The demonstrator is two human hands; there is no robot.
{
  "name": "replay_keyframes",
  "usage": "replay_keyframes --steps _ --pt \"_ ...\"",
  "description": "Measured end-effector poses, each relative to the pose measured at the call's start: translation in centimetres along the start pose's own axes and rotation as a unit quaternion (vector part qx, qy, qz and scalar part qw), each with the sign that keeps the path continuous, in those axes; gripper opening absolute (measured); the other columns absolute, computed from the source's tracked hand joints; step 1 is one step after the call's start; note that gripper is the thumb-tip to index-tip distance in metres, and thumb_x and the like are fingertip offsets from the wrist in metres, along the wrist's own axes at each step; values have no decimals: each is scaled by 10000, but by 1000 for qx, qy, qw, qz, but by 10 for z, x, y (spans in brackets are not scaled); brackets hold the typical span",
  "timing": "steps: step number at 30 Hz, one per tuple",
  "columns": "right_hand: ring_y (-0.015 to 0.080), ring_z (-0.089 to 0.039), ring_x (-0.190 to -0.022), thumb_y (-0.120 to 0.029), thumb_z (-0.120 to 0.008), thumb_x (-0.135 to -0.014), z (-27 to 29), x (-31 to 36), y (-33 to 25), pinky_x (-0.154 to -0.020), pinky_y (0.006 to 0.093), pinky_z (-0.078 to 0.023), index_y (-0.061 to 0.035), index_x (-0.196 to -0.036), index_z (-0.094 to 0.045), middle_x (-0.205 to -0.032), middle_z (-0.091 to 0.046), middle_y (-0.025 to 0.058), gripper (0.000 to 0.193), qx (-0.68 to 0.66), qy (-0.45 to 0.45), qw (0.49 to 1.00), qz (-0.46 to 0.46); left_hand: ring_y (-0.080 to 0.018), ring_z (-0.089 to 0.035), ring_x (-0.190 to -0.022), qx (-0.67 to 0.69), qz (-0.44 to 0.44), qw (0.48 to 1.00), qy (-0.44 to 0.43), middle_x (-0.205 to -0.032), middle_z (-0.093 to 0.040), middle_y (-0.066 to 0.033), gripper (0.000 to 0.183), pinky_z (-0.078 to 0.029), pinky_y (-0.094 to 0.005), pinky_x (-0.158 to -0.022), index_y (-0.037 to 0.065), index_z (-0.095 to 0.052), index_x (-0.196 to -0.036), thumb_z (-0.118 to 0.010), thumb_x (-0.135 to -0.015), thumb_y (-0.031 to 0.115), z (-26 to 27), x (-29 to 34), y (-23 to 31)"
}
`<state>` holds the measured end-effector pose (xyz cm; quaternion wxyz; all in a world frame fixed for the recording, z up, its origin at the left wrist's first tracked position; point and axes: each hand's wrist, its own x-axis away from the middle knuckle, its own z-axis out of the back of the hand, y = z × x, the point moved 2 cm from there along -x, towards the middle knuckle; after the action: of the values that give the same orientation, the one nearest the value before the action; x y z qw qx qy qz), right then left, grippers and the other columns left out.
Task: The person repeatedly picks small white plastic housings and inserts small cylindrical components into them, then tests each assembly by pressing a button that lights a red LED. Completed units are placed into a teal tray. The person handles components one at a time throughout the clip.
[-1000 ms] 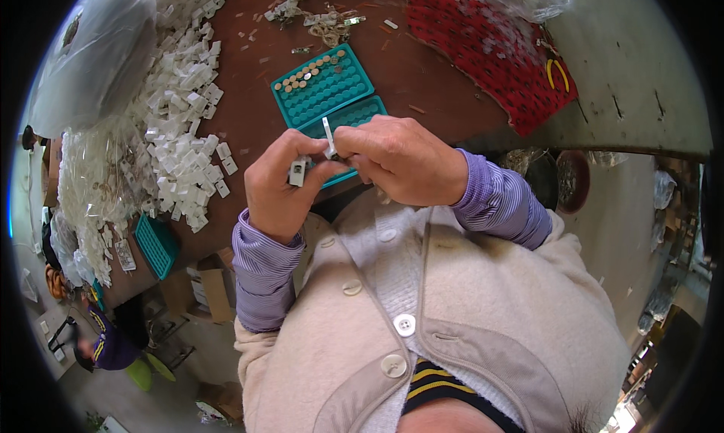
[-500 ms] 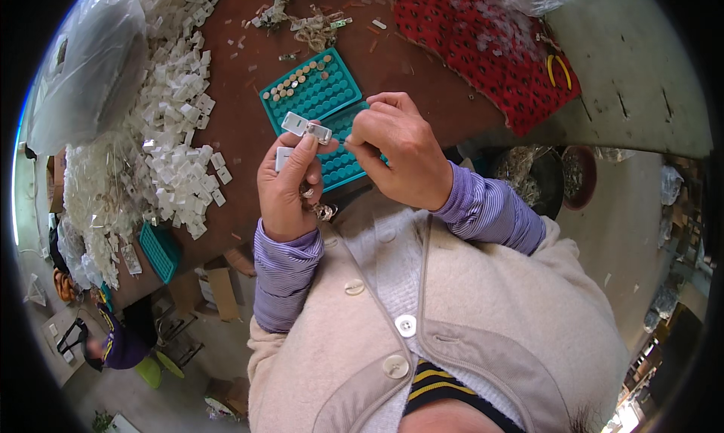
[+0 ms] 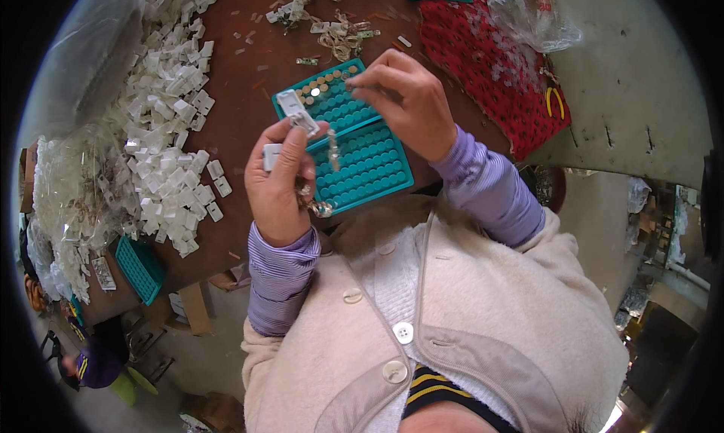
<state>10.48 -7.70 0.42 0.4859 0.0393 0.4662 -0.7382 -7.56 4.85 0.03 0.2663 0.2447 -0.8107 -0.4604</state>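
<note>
My left hand (image 3: 279, 184) is closed around small white plastic cases (image 3: 290, 103). One case stands open between thumb and fingers, and another white case (image 3: 271, 157) sits against the palm. A thin strand with small shiny parts (image 3: 323, 208) hangs from this hand. My right hand (image 3: 413, 105) hovers over a teal tray with round wells (image 3: 345, 115), fingertips pinched near a row of small round discs (image 3: 329, 79). What the pinch holds, if anything, is too small to make out. A second teal tray (image 3: 369, 169) adjoins it on the near side.
A large heap of white plastic cases (image 3: 177, 109) covers the left side beside clear plastic bags (image 3: 83, 64). Another teal tray (image 3: 139, 271) leans at the table's left edge. Wire bundles (image 3: 339, 41) lie at the back. Yellow-handled pliers (image 3: 554, 103) rest on red cloth (image 3: 483, 71).
My right hand has moved away from the left hand, forward to the discs in the far tray. My left hand has tilted its case, and the view has shifted slightly.
</note>
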Motion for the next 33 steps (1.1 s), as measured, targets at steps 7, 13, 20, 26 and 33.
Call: replay_keyframes --steps 7,13,20,26,33 --pt "303 -660 -904 -89 -780 -854 -24 -13 16 -807 429 -542 -72 -904 -704 -906 -638 84 92 146 -25 984 100 -10 -514 -589 54 12 998 -6 -1137 -797 -180 238 -336 -168 -432 2 -677 -1263 -670 -1095 170 8 -14 2" --pt "305 -655 -927 -71 -771 -840 -26 -21 21 -829 436 -537 -61 -924 -678 -905 -633 87 125 153 -22 982 111 -1 -505 -586 39 23 999 -26 -1131 -798 -174 285 -336 -171 -428 4 -676 -1313 -666 -1100 193 10 -18 -3" --pt "299 -662 -889 -57 -808 -800 -8 -11 -12 -809 442 -526 -71 -924 -686 -919 -655 75 175 42 35 990 128 -6 -525 -617 -13 30 999 -5 -1090 -796 -121 313 -378 -171 -472 9 -680 -1342 -706 -1077 174 -1 -13 -8" --pt "272 -641 -856 -48 -809 -804 17 8 -36 -804 415 -513 -57 -923 -694 -908 -630 68 165 26 78 984 156 -12 -563 -725 -97 -5 993 -62 -977 -711 6 344 -430 -176 -573 49 -725 -1348 -788 -1019 131 -27 3 -11" --pt "282 -678 -876 -13 -764 -828 39 22 -30 -790 408 -553 -39 -1019 -734 -932 -676 94 195 -3 92 989 119 -26 -580 -762 -124 -16 987 -105 -986 -689 24 369 -461 -179 -624 40 -729 -1323 -837 -979 119 -50 0 -15"
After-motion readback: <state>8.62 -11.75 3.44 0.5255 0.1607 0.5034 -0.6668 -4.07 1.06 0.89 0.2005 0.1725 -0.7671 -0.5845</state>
